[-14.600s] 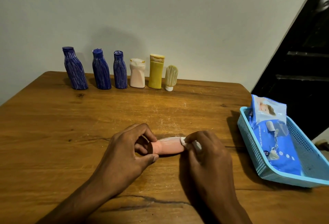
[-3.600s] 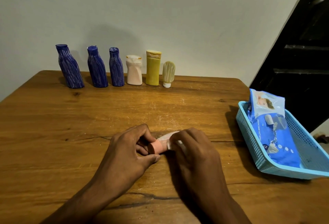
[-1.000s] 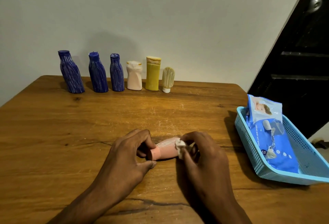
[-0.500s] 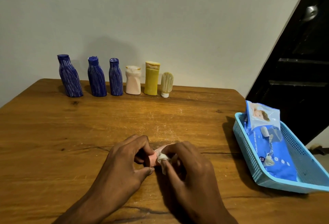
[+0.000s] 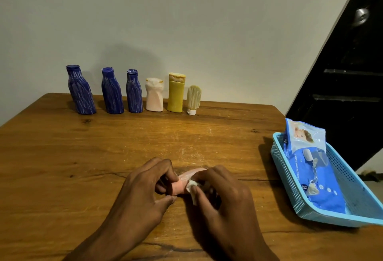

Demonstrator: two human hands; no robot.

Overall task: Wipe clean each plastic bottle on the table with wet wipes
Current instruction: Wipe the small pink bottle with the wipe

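Observation:
A small pink bottle point(image 5: 182, 182) lies on its side on the wooden table point(image 5: 62, 157), near the front middle. My left hand point(image 5: 143, 190) grips its cap end with curled fingers and thumb. My right hand point(image 5: 223, 196) pinches a crumpled white wet wipe point(image 5: 192, 188) against the bottle's body, covering most of it. Along the back edge stand three blue streaked bottles point(image 5: 80, 90) point(image 5: 112, 92) point(image 5: 134, 92), a pale pink bottle point(image 5: 154, 95), a yellow bottle point(image 5: 176, 93) and a small cream tube point(image 5: 193, 100) on its white cap.
A light blue plastic basket point(image 5: 290, 182) sits at the table's right edge with a blue pack of baby wet wipes point(image 5: 310, 165) in it. A dark door stands behind it on the right. The wall is close behind the row of bottles.
My right hand has slid the wipe along the pink bottle from its far end toward the cap end, then held there. My left hand keeps its grip.

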